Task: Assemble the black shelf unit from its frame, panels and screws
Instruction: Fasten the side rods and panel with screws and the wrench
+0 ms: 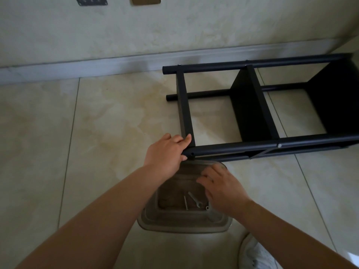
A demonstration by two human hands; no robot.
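Nearest, one white shoe [256, 257] is seen at the lower edge. Just beyond, one clear plastic tub [184, 226] holds one long screw [186, 203] and one small wrench [194, 199]; the right hand [223, 189] is held over it, fingers loosely spread, nothing visibly gripped. A screw should probably be picked and lined up squarely with the open hole in the near tube. The left hand [167, 152] is curled round that tube's end, steadying it. Farther off, the shelf unit [258, 113] lies on its side on the tiled floor by the wall, with three panels fitted.
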